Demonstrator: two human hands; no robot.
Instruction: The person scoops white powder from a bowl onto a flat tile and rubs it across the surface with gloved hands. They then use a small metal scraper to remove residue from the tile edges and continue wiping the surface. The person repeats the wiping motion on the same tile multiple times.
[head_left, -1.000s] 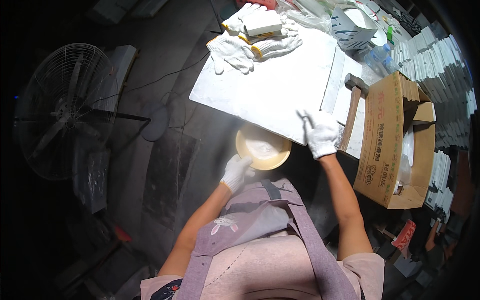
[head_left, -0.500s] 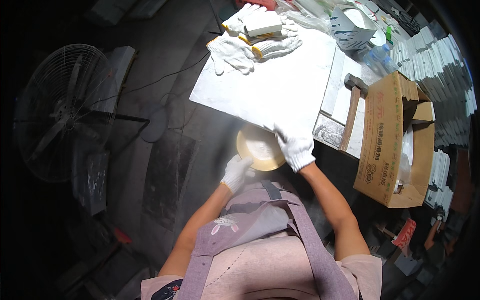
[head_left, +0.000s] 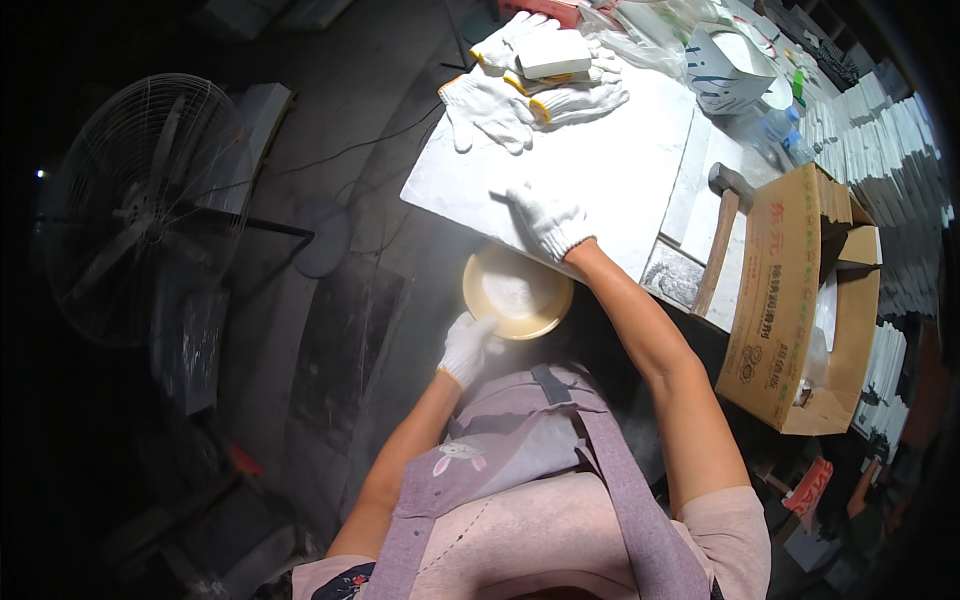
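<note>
My left hand, in a white knit glove, grips the near-left rim of a pale yellow bowl. White powder lies in the bowl, which sits just below the near edge of a white slab-like work surface. My right hand, gloved the same way, rests on the slab near that edge, fingers stretched forward and to the left. Nothing shows in it, though the underside of its palm is hidden. A pile of white gloves lies at the slab's far left, with a white block on top.
Right of the slab lies a wooden-handled hammer beside an open cardboard box. Stacks of white sheets and plastic bottles stand beyond. On the left is a large floor fan with a cable running toward the work surface.
My right hand has moved from the slab's edge by the bowl forward and left onto its top. The left hand keeps its grip on the bowl. The whole view has shifted slightly.
</note>
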